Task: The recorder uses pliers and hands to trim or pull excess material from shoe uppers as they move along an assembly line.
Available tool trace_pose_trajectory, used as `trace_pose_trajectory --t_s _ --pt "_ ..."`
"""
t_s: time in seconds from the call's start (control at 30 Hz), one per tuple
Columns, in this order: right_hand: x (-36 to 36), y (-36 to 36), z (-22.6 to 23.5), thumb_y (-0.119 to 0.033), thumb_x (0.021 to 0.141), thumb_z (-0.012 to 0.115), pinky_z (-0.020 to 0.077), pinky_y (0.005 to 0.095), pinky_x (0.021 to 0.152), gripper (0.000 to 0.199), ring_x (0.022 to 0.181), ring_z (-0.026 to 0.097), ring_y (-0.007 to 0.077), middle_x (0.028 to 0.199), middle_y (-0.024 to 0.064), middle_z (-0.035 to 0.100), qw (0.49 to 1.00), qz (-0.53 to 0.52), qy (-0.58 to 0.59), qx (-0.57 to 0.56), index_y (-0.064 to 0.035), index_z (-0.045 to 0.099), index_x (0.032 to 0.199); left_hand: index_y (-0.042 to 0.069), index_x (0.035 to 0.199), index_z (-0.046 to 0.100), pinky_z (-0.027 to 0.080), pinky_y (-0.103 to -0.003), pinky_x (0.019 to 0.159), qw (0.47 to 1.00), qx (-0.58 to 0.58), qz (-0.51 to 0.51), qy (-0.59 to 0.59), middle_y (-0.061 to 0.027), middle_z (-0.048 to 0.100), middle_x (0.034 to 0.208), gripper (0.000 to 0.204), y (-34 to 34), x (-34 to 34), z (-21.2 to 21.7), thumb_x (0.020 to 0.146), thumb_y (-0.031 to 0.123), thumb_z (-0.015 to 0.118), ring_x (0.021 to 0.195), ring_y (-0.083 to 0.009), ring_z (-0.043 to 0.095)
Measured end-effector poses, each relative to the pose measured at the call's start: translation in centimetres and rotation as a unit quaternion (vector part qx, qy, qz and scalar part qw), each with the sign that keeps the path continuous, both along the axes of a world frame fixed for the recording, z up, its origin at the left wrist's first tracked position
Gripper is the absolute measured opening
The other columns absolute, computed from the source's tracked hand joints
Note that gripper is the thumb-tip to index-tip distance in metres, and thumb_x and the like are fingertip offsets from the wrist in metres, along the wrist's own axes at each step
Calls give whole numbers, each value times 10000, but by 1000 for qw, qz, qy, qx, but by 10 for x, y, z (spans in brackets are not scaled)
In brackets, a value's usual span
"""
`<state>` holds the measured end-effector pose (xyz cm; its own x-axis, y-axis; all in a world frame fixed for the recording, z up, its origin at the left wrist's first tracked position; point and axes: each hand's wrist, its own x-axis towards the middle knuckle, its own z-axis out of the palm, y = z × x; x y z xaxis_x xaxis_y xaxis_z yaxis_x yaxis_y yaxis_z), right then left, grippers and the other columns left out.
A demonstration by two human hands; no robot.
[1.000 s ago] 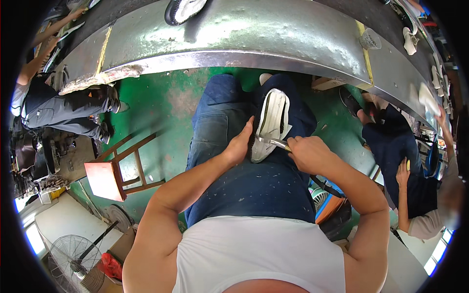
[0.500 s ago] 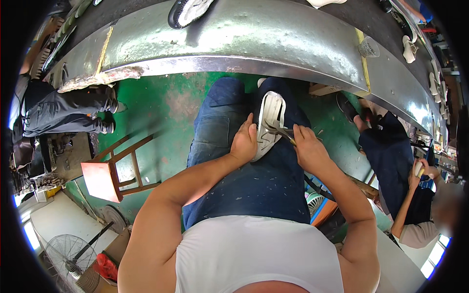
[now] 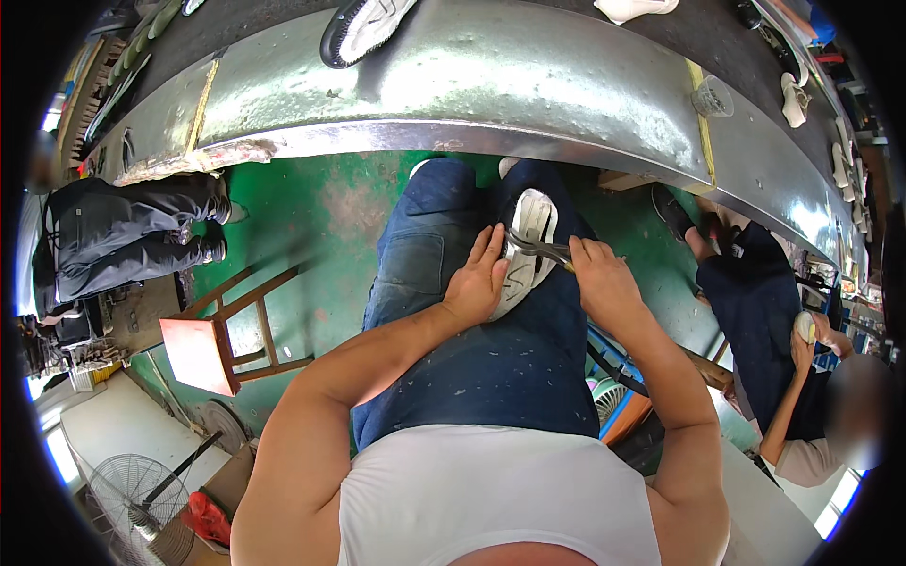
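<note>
The shoe [image 3: 524, 247], a white upper turned sole-side up, lies on the person's right thigh, just below the metal bench [image 3: 491, 90]. The left hand [image 3: 477, 278] lies flat and open against the shoe's left side, pressing it to the leg. The right hand [image 3: 604, 278] is closed around the handles of pliers [image 3: 540, 250], whose nose reaches across onto the shoe's middle; whether the nose has hold of the material cannot be made out. To do this well, the left palm should probably keep the shoe pinned so it cannot roll off the thigh, fingers clear of the nose, while the right hand pulls in short, even tugs instead of one hard wrench, which could tear the edge or slip toward the leg.
</note>
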<state>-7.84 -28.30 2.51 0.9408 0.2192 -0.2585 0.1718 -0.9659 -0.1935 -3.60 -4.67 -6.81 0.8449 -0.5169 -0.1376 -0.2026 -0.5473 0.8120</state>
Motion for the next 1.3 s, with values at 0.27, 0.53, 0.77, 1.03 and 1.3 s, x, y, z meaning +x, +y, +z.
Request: trace_pose_trajectory --t_s 0.27,0.53,0.77,1.03,1.3 --pt "-4 -4 -2 -35 818 631 555 408 861 531 1134 590 324 1185 160 598 997 14 -82 -1 68 492 1320 88 1563 222 516 -480 935 1000 -10 -8 10 -263 339 1523 604 0 3 1 1033 301 418 1170 -487 553" --pt "-19 -26 -72 -126 865 658 536 432 749 238 905 668 340 961 165 661 982 -106 -44 151 -44 599 1080 168 1575 221 509 -483 962 983 105 -134 63 -362 201 1544 614 -6 17 31 1021 287 458 1050 -528 606" --pt "8 -35 -2 -223 951 615 506 483 773 241 875 648 422 924 238 661 875 -217 366 232 -3 592 1045 317 1570 225 555 -498 872 977 131 -157 60 -388 149 1546 593 -8 27 33 1021 363 444 950 -528 648" --pt "8 -6 -35 -383 1011 504 499 516 783 416 871 643 462 944 275 666 955 -175 134 199 25 585 1005 227 1569 253 519 -470 958 948 212 -234 47 -367 216 1543 616 -3 22 45 1012 349 488 1074 -504 625" --pt "-19 13 -20 -376 1009 500 501 494 806 413 919 631 459 967 256 664 947 -152 179 218 22 600 1050 28 1564 179 418 -382 1083 979 -17 -27 199 -325 477 1418 910 17 1 33 857 239 712 1289 -399 529"
